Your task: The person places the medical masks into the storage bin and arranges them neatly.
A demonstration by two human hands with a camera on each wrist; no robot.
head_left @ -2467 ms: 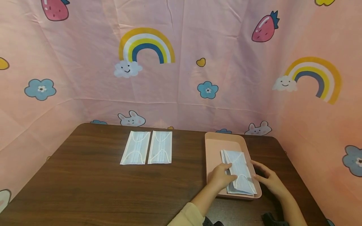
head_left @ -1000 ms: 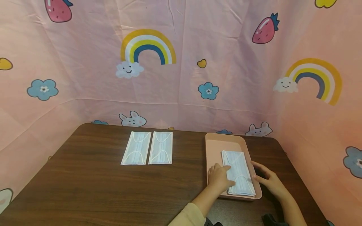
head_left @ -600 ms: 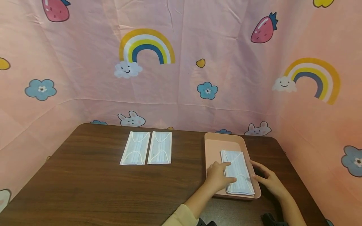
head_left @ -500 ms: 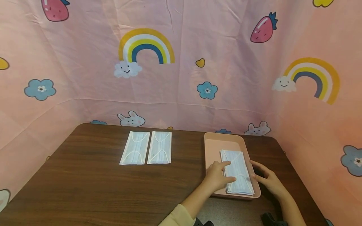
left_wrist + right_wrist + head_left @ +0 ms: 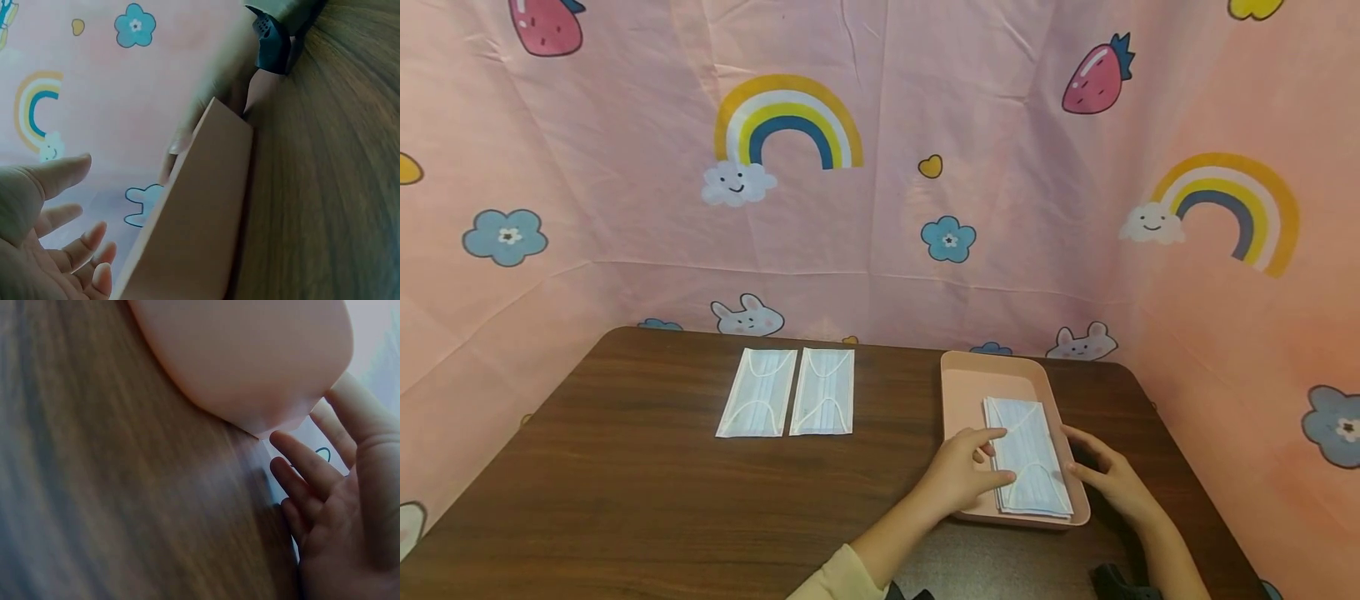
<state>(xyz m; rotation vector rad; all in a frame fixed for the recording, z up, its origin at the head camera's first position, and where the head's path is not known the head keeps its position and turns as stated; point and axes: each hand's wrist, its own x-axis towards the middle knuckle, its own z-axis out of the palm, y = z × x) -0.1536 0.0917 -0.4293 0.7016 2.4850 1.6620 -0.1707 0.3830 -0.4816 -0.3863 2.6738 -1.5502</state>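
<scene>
A stack of pale blue face masks lies flat in the near part of a pink tray, on the right of the table. Over the tray's left rim, my left hand has its thumb and index finger spread by the stack's left edge. The left wrist view shows this hand with loosely bent fingers and nothing between them. My right hand rests against the tray's outer right side. In the right wrist view its relaxed fingers are by the tray wall.
Two more masks lie side by side farther left on the brown table: a left one and a right one. A pink patterned cloth hangs behind and beside the table. A black wrist device is under the right forearm.
The top mask was bent up under my left hand at first; now the stack lies flat. My left hand has drawn back slightly leftward. My right hand stays at the tray.
</scene>
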